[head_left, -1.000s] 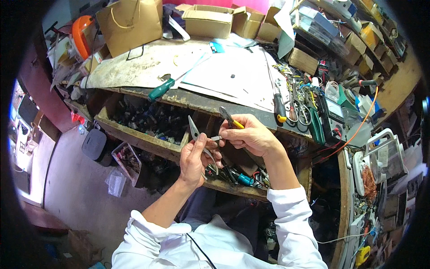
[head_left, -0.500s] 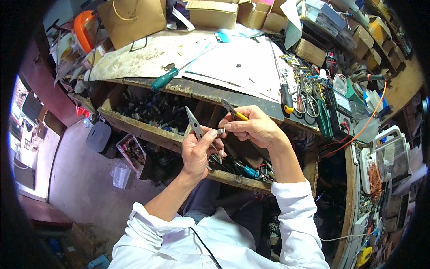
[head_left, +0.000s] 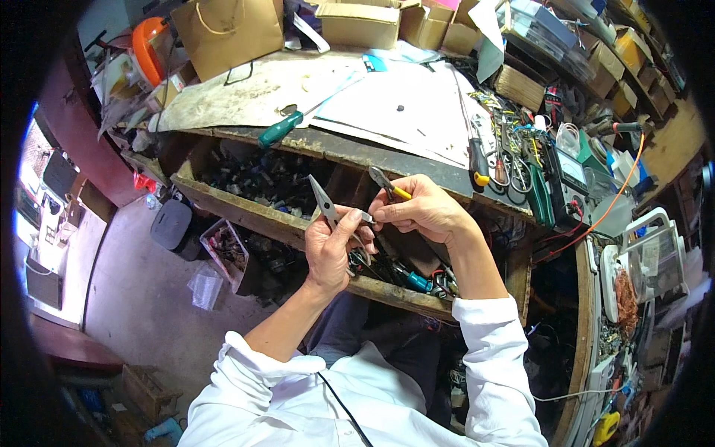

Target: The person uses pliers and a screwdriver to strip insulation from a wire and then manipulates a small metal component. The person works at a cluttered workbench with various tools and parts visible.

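Still gripping long-nose pliers [head_left: 323,200] in left hand [head_left: 328,257], yellow-handled pliers [head_left: 389,185] in right hand [head_left: 418,208]; pinching small metallic piece [head_left: 366,217] between both hands' fingers, four o'clock from long-nose tips, less exposed than before.

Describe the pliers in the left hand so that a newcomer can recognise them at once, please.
Find the open wooden drawer; in the picture, the left hand appears by its front edge. The grey pliers stick out from this hand, tip pointing away from the person. Their long, tapering nose distinguishes them from the shorter-nosed, yellow-handled tool in the right hand.
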